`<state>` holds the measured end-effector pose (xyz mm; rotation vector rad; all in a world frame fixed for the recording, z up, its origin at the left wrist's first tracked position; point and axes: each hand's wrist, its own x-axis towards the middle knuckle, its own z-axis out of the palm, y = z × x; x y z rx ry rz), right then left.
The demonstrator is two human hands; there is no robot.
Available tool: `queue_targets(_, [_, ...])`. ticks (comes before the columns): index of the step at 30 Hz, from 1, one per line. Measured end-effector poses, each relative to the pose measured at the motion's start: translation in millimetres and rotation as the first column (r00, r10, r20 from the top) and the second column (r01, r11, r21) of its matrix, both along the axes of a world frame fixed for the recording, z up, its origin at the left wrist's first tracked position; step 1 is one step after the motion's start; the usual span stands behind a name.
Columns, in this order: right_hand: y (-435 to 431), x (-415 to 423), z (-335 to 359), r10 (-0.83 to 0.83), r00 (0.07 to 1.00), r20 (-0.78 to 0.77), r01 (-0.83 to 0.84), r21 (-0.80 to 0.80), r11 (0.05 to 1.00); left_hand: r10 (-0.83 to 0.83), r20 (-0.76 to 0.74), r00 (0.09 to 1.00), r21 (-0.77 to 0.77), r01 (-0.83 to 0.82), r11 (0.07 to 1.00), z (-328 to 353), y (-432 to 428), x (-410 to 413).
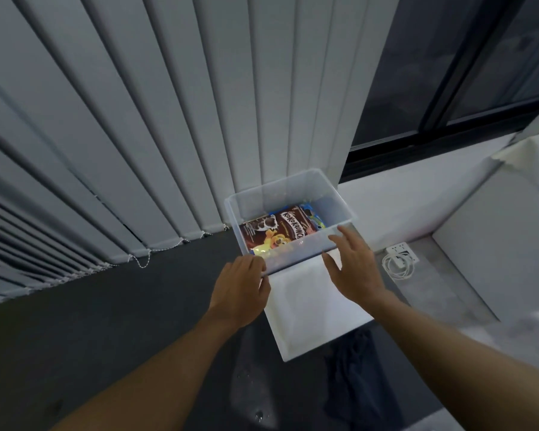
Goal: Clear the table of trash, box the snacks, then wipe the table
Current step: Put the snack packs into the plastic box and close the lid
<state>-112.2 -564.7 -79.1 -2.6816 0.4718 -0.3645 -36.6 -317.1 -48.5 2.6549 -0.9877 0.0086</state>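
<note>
A clear plastic box [293,185] stands on a white stand [311,309] by the blinds. Inside lies a brown Koko Krunch cereal pack [280,231] with a blue snack pack [315,217] partly hidden behind it. My left hand [243,290] grips the box's near left corner, fingers curled over the rim. Just off the near right rim hovers my right hand [352,262], fingers spread; whether it touches the box I cannot tell.
Grey vertical blinds [137,135] hang behind and to the left. A dark window [448,73] sits at the upper right over a white sill. A white power strip with coiled cable [400,259] lies on the floor at the right. A dark cloth [352,377] lies below the stand.
</note>
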Motion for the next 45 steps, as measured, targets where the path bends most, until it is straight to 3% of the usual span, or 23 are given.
queue_targets(3, [0.6, -19.2, -16.5, -0.095, 0.970, -0.224, 0.111, 0.060, 0.992, 0.105, -0.267, 0.958, 0.151, -0.066, 0.986, -27.3, 2.5, -17.8])
queue_targets(5, [-0.1, -29.4, -27.0, -0.146, 0.908, -0.393, 0.182, 0.057, 0.982, 0.198, -0.464, 0.863, 0.264, -0.078, 0.961, -49.2, 5.0, -25.5])
queue_targets(9, [-0.8, -40.7, -39.6, -0.158, 0.795, -0.586, 0.244, 0.071, 0.967, 0.234, -0.679, 0.696, 0.262, -0.067, 0.963, -72.9, 4.4, -38.6])
queue_targets(12, [1.0, -42.0, -43.4, -0.171, 0.805, -0.568, 0.255, 0.071, 0.964, 0.199, -0.731, 0.652, 0.230, -0.039, 0.972, -79.9, -1.6, -49.3])
queue_targets(14, [3.1, -38.0, -43.4, -0.206, 0.812, -0.547, 0.299, 0.086, 0.950, 0.219, -0.735, 0.642, 0.189, -0.117, 0.975, -85.2, -5.3, -51.8])
queue_targets(19, [7.1, -24.3, -49.5, -0.301, 0.743, -0.598, 0.423, 0.071, 0.903, 0.246, -0.774, 0.583, 0.171, -0.182, 0.968, -87.1, -6.8, -50.4])
queue_targets(23, [0.0, -15.5, -50.2, -0.339, 0.708, -0.620, 0.513, 0.121, 0.850, 0.232, -0.830, 0.507, 0.137, -0.218, 0.966, -88.7, -4.7, -48.5])
queue_targets(29, [-19.2, -22.2, -49.6, -0.381, 0.669, -0.638, 0.632, 0.218, 0.744, 0.165, -0.864, 0.476, 0.035, -0.270, 0.962, -89.9, 1.1, -50.3])
queue_targets(32, [-25.2, -35.9, -47.9, -0.395, 0.709, -0.585, 0.650, 0.324, 0.687, 0.084, -0.884, 0.460, -0.069, -0.305, 0.950, -81.3, 2.2, -49.6])
queue_targets(34, [-27.6, -43.0, -44.5, -0.438, 0.754, -0.489, 0.644, 0.416, 0.642, 0.042, -0.879, 0.474, -0.127, -0.317, 0.940, -76.7, 3.7, -52.3])
queue_targets(40, [-37.7, -52.9, -21.2, -0.567, 0.797, -0.209, 0.581, 0.526, 0.621, -0.069, -0.706, 0.704, -0.297, -0.207, 0.932, -52.3, 3.8, -52.6])
queue_targets(45, [-43.1, -36.4, 5.8, -0.575, 0.804, -0.152, 0.559, 0.520, 0.645, -0.082, -0.520, 0.850, -0.342, -0.120, 0.932, -19.4, -0.2, -49.2])
